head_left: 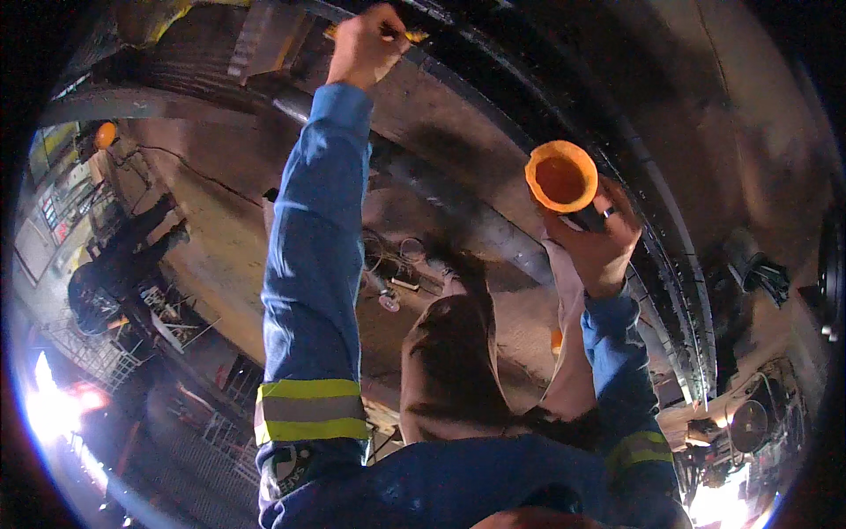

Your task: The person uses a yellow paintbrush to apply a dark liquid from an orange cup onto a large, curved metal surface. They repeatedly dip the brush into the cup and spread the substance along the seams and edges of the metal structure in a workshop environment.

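Observation:
My left hand (366, 46) reaches far forward in a closed fist. A thin yellow-and-dark stick-like tool (417, 37) pokes out on both sides of it; its kind is too small to make out. The fist is at the edge of a large glossy black curved rim (502, 97). My right hand (608, 238), a dark ring on one finger, is wrapped round an orange cup (535, 174) with an uneven lip. The cup's mouth faces up toward me and its inside looks reddish brown. It is held beside the black rim, nearer to me than the left hand.
My legs (449, 353) are below, on a brown dusty surface. A thick pipe-like bar (467, 216) crosses behind my arms. At the left, a person in dark clothing (101, 286) is near a bright glare (53, 401). Dark bundled ends (762, 278) protrude at the right.

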`<state>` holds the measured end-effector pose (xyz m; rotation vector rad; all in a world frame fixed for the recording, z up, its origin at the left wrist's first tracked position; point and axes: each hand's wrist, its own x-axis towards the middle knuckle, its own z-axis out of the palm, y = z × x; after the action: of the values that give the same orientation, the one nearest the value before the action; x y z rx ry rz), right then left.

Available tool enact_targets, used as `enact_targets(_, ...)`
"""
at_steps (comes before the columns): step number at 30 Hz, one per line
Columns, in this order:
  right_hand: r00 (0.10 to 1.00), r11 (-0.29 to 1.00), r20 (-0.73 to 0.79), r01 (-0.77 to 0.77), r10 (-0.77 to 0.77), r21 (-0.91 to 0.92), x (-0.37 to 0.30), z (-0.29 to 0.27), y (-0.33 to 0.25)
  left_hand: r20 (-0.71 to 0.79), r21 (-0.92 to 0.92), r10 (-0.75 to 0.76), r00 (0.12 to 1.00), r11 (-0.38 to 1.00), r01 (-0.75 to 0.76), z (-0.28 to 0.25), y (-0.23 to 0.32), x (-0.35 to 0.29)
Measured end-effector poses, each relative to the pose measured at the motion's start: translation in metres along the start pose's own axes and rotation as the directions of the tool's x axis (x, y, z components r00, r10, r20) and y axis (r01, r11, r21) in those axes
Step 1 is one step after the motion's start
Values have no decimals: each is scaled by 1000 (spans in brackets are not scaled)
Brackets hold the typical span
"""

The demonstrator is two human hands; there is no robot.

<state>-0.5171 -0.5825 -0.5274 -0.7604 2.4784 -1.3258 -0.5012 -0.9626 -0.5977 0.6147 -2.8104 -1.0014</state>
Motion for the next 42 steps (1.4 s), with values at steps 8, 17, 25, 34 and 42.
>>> enact_targets(8, 997, 997, 72, 35, -40, 64, 4, 59, -8, -330, -832, -496, 804, 555, 1, 13, -47, -96)
enact_targets(17, 989, 954, 135, -99, 63, 282, -3, 111, -22, 1, -837, -828, 560, -308, -453, 148, -100, -169)
enact_targets(25, 995, 975, 88, 33, -54, 220, -31, 111, 11, -66, -760, -604, 794, -485, -432, 160, -91, -177)
enact_targets(34, 988, 962, 51, 127, -143, 243, -52, 95, 3, -173, -982, -663, 728, 170, -79, 194, -98, -126)
enact_targets(42, 990, 975, 25, 129, -136, 180, -45, 117, -7, -241, -961, -518, 820, 244, -128, 183, -81, -111)
